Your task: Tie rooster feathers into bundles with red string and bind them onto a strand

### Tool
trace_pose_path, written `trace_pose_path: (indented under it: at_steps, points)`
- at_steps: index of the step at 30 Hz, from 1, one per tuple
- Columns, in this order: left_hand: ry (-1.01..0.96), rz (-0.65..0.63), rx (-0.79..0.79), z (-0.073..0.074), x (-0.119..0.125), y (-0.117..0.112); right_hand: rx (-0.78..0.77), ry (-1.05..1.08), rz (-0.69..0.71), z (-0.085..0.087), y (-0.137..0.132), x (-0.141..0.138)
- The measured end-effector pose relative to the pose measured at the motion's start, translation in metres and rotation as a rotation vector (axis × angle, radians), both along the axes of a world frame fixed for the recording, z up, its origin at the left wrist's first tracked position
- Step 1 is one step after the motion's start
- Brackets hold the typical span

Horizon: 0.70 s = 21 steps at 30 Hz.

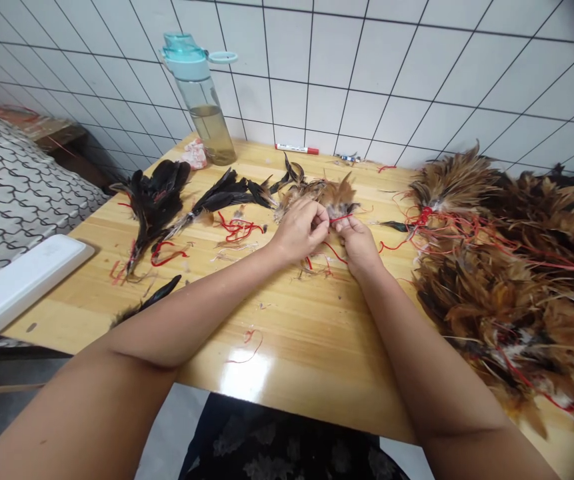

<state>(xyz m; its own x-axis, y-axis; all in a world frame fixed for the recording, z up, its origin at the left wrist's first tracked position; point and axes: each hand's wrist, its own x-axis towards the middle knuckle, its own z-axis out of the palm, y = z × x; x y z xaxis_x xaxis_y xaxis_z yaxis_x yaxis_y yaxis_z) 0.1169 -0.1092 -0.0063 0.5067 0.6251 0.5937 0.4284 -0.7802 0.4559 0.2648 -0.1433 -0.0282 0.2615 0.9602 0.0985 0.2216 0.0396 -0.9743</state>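
Observation:
A short stretch of red string [341, 217] runs between my two hands, at the base of a small bunch of brown feathers [339, 193]. My left hand [301, 230] is closed in a pinch at the string's left end. Closed too, my right hand [360, 245] has thumb and fingertips together on the string by the quill ends. The exact grip of the fingertips is partly hidden. More brown feathers lie just behind my left hand. A loose red end trails down to the table between the hands.
Tied brown feather bundles [451, 187] are heaped at the right. Black feathers [157, 193] and red string scraps [239, 228] lie at the left. A water bottle [211, 127] and a red-capped marker [297, 149] stand and lie by the tiled wall. A white device [27, 287] is at the table's left edge.

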Motion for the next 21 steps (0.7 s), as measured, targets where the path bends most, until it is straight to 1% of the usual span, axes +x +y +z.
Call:
trace_pose_path:
  at_steps: [3, 6, 8, 10, 13, 15, 17, 21]
  points:
    - [-0.087, 0.049, -0.093, 0.003, -0.003, 0.002, 0.027, 0.334, -0.086, 0.004, 0.002, 0.006]
    - [-0.156, 0.123, -0.174, 0.007, -0.007, 0.007, 0.039, 0.471, -0.206, 0.006, 0.005, 0.015]
    - [-0.191, 0.159, -0.214, 0.009, -0.01, 0.011, 0.053, 0.514, -0.26, 0.005, 0.007, 0.022]
    - [-0.215, 0.178, -0.24, 0.01, -0.012, 0.014, 0.074, 0.536, -0.286, 0.004, 0.008, 0.03]
    - [-0.214, 0.167, -0.268, 0.01, -0.012, 0.013, 0.095, 0.557, -0.311, 0.005, 0.008, 0.038]
    - [-0.191, 0.151, -0.266, 0.01, -0.009, 0.011, 0.094, 0.583, -0.3, 0.005, 0.007, 0.039]
    - [-0.161, 0.142, -0.247, 0.009, -0.006, 0.01, 0.088, 0.603, -0.261, 0.006, 0.006, 0.037]
    - [-0.107, 0.149, -0.252, 0.006, 0.001, 0.011, 0.085, 0.588, -0.21, 0.004, 0.007, 0.033]
